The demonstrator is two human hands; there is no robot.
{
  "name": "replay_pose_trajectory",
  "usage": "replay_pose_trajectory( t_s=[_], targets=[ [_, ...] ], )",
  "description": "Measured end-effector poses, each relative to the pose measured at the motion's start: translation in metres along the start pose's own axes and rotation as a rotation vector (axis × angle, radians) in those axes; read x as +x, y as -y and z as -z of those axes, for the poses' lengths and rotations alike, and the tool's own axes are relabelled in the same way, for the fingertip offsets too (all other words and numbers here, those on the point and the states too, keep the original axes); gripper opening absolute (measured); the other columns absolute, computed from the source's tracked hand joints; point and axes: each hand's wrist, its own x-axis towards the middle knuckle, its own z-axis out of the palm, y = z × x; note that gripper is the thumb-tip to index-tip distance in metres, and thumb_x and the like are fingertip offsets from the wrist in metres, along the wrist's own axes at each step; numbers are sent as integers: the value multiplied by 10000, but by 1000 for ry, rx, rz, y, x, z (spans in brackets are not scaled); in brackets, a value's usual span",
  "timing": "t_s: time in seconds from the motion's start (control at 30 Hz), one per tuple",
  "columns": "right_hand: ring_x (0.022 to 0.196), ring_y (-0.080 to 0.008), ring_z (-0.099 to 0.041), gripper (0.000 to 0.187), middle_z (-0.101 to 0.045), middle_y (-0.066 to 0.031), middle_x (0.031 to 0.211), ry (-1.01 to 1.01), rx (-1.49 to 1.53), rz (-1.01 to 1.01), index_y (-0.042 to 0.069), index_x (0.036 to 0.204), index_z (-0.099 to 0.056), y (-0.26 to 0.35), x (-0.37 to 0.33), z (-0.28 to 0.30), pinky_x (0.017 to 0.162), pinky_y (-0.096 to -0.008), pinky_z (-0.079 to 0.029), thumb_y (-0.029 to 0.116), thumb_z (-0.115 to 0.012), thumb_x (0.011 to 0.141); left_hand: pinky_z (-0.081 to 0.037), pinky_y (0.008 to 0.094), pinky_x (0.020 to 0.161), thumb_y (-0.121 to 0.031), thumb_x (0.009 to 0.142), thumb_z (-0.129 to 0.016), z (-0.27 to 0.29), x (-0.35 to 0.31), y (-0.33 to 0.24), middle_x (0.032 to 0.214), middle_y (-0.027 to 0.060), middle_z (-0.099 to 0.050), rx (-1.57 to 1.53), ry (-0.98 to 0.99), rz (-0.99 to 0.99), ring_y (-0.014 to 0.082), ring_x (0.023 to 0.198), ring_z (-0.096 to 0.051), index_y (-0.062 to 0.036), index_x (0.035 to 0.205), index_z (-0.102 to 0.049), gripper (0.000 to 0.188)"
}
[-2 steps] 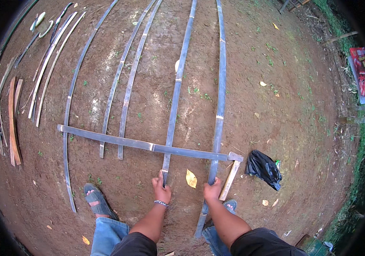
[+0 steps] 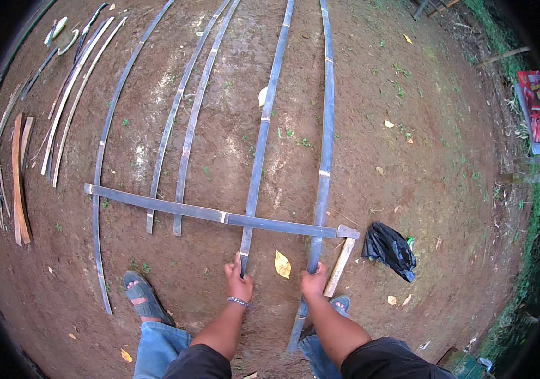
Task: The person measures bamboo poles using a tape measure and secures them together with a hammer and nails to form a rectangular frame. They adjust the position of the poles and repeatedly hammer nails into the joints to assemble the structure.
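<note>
Several long grey bamboo slats lie lengthwise on bare brown earth, running away from me. My left hand point(image 2: 238, 281) grips the near end of one middle slat point(image 2: 261, 139). My right hand point(image 2: 313, 282) grips another slat point(image 2: 325, 145) just to its right, whose near end reaches down past my right foot. A shorter grey slat point(image 2: 175, 207) lies crosswise over the long ones, just beyond my hands. A hammer point(image 2: 342, 260) with a pale wooden handle rests at its right end, beside my right hand.
A crumpled black plastic bag point(image 2: 388, 247) lies right of the hammer. More slats and pale wood strips point(image 2: 20, 177) are piled at the far left. My sandalled left foot point(image 2: 145, 297) stands beside the leftmost slat point(image 2: 98, 189). Grass and a red printed sheet point(image 2: 538, 110) line the right edge.
</note>
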Motion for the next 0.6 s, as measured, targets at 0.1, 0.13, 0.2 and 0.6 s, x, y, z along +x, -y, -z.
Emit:
replay_pose_trajectory(
  t_s=[0.1,0.13,0.2,0.6],
  targets=[
    [813,-206,-617,449,-636,-103,931,-45,-76,59,6,1172,-532,-1,0,-3,769,-357,-505,43,-661,743,-415,367,973,54,709,-530,0,-3,1,1050,163,-447,21,0,9,326,1030,-494,-63,1481,-420,789],
    [816,-203,-616,446,-635,-102,934,-67,-110,80,7,1169,-535,-2,1,-4,773,-354,-504,44,-662,742,-414,367,976,56,710,-525,-1,-3,4,1050,164,-447,19,-13,-15,327,1031,-493,-61,1480,-420,786],
    [883,-278,-644,447,-653,-155,967,-44,-52,28,10,1161,-544,-3,2,-5,828,-393,-500,78,-661,735,-410,368,981,61,713,-517,-2,-5,9,1051,164,-447,12,-37,-62,331,1034,-491,-57,1478,-420,781],
    [902,-319,-665,454,-669,-183,966,-24,-45,5,1,1157,-543,6,4,-6,839,-412,-504,90,-657,727,-454,381,925,52,726,-562,1,-8,0,1078,164,-452,74,24,-11,350,1042,-525,-130,1505,-397,816]
  ],
)
